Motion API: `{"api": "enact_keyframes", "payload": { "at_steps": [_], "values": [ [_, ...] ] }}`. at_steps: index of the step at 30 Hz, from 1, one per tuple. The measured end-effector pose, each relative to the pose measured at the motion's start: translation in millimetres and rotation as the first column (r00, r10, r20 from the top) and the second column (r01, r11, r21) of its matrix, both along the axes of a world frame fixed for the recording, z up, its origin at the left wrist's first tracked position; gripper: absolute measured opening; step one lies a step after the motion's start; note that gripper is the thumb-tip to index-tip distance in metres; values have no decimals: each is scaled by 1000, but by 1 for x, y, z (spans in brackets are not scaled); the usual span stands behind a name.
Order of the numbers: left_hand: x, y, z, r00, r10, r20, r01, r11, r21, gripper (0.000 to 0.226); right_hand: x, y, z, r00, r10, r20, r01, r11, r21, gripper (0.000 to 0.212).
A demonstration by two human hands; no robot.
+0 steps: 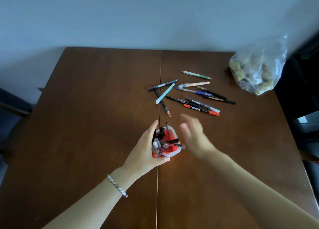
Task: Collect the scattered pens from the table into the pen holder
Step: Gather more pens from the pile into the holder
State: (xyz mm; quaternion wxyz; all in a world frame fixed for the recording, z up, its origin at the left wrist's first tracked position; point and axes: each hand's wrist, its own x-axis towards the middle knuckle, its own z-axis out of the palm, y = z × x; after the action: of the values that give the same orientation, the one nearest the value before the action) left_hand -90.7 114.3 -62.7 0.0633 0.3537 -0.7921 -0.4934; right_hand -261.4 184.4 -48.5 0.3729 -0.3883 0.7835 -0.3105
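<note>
Holder (pixel 172 152): many pens | left hand (pixel 146 151) grips holder | right hand (pixel 193 135) spread, empty

Brown wooden table (pixel 86 108) with centre seam, clear plastic bag (pixel 259 68) of greenish lumps at its far right corner

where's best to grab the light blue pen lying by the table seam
Take the light blue pen around the middle of its barrel, coming straight down from above with the free right hand. It lies flat and slanted, its lower end resting across a black pencil, so that end is crowded. The midsection looks bare on both long sides, leaving room for fingertips to pinch across it.
</note>
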Motion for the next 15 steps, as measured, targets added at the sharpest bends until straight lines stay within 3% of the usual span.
{"api": "enact_keyframes", "payload": {
  "at_steps": [2, 4, 9, 12, 15],
  "values": [
    [1, -5, 0, 999, -29, 17, 30, 998, -56, 98, -39, -2, -13, 964, -219, -148, 217, 976, -27, 39],
    [1, -10, 0, 999, -31, 33, 34, 995, -89, 95, -75, -5, -30, 903, -237, -357, 282, 956, 79, 41],
    [2, -17, 2, 998, -45, 41, 47, 997, -68, 91, -118, -24, -65, 859, 21, -512, 163, 936, 311, 54],
    [1, -17, 3, 998, -48, 39, 50, 997, -66, 89, -122, -32, -74, 823, 94, -561, 141, 922, 362, 47],
    [1, -19, 2, 998, -55, 44, 57, 997, -58, 88, -117, -30, -78, 736, 278, -617, 74, 873, 481, 47]
  ]
}}
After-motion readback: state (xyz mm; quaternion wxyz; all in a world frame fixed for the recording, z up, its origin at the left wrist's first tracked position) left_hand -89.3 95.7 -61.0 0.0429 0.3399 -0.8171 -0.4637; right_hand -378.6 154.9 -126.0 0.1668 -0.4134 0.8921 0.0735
